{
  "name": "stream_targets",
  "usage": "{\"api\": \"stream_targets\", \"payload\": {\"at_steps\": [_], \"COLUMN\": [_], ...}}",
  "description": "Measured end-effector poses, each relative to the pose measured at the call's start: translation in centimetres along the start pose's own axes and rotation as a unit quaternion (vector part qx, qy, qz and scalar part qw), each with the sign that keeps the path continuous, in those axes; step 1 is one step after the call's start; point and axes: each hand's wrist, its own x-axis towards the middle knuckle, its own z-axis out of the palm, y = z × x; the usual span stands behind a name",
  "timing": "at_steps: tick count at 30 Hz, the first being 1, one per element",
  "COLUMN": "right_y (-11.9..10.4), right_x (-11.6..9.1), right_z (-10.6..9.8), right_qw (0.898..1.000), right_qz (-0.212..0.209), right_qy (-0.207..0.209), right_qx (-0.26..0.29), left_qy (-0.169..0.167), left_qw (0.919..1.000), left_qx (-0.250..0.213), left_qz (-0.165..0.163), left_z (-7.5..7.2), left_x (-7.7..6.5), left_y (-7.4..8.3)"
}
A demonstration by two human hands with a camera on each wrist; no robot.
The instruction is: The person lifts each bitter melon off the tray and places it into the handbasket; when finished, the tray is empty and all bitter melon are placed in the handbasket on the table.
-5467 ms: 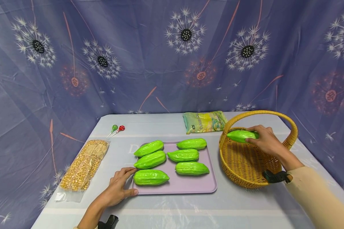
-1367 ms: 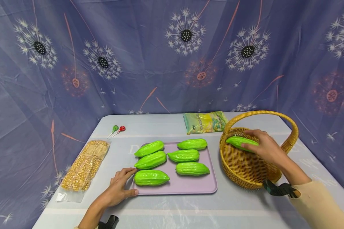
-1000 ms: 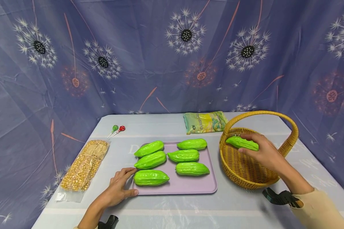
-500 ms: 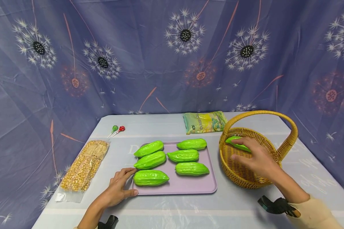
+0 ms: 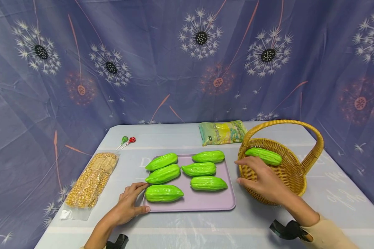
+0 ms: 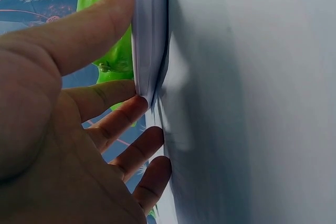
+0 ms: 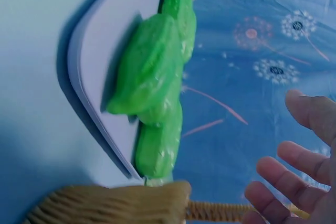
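Observation:
My left hand rests at the left end of a lilac tray, thumb by the front corner and fingers along the side. In the left wrist view its fingertips touch the tray's rim, with relaxed, spread fingers. Several green bitter melons lie on the tray in two columns. Another bitter melon sits inside the wicker basket by its back wall. Above the basket's front left rim, my right hand holds nothing, with thumb and fingers apart, pointing toward the tray.
The basket's tall arched handle rises at the right. A green-yellow packet lies at the table's back. On the left are a bag of corn kernels and two lollipops. A dandelion-patterned curtain hangs behind.
My right hand lowered a bitter melon into the basket, let go of it, and moved left and toward me over the rim. The left hand stayed at the tray.

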Motion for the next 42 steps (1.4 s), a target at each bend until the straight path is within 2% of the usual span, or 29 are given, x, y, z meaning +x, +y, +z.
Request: {"api": "stream_targets", "payload": {"at_steps": [21,42], "right_y": [-1.8,-1.4], "right_x": [0.5,0.6], "right_z": [4.5,7.9], "right_qw": [0.998,0.996], "right_qz": [-0.020,-0.059], "right_qy": [-0.056,-0.047], "right_qx": [0.000,-0.046], "left_qy": [0.002,0.000], "left_qw": [1.0000,1.0000], "left_qx": [0.002,0.000], "left_qz": [0.002,0.009], "left_z": [-0.1,-0.1], "left_x": [0.0,0.0], "left_y": [-0.1,-0.1]}}
